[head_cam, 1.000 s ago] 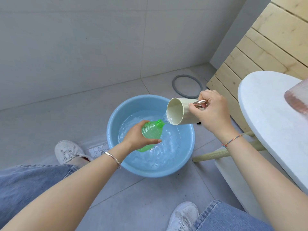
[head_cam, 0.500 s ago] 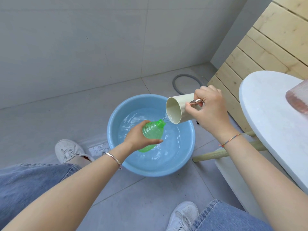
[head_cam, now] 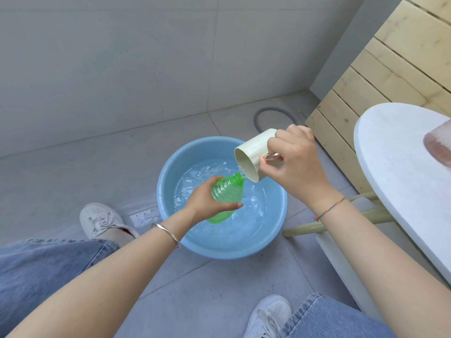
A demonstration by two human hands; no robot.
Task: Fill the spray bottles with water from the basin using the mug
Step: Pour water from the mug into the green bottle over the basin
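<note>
A blue basin (head_cam: 168, 176) of rippling water stands on the grey tiled floor between my feet. Above it my left hand (head_cam: 205, 201) grips a green ribbed bottle (head_cam: 228, 191), tilted with its open neck pointing up and right. My right hand (head_cam: 295, 167) holds a cream mug (head_cam: 251, 154) by its metal handle, tipped steeply so its mouth faces down-left. The mug's lower lip sits just above the bottle neck, and a thin trickle of water runs into it. No spray head shows on the bottle.
A round white table (head_cam: 400, 181) with wooden legs (head_cam: 317, 225) stands to the right, a pink object (head_cam: 439, 147) on its edge. A grey hose loop (head_cam: 261, 115) lies behind the basin. Wooden slats (head_cam: 380, 74) line the right wall. My white shoes (head_cam: 100, 218) flank the basin.
My right hand has raised the mug's base and tipped it further, so its mouth now points more downward. The stream has thinned. The bottle has stayed almost still over the basin.
</note>
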